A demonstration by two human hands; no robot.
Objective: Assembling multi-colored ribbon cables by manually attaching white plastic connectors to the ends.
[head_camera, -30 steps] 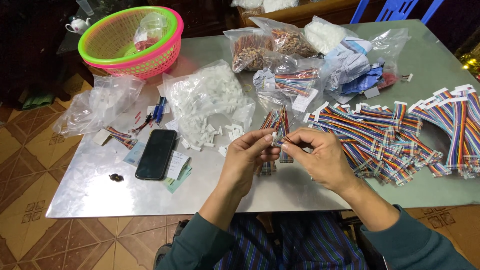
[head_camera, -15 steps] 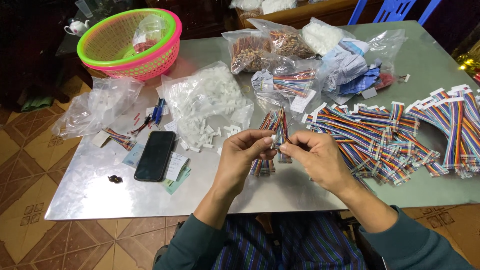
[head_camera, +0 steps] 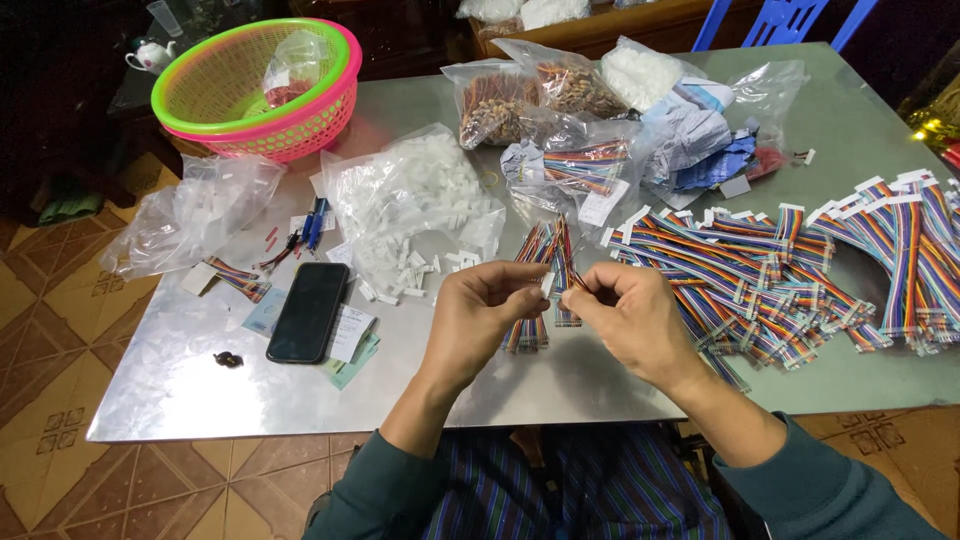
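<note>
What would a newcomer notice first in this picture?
Two hands meet at the table's near edge: the left hand and right hand pinch a small white connector. Rainbow ribbon cables spread on the right. A pink and green basket stands at the far left corner.

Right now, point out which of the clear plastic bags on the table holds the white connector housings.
The open clear bag in the middle, right of the black phone: white housings spill from it toward the hands. The bags behind hold brown parts or rainbow cables.

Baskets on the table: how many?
1. The pink and green basket sits at the table's far left corner, with a small bag inside it. Bags cover much of the far side, so another could be hidden.
</note>
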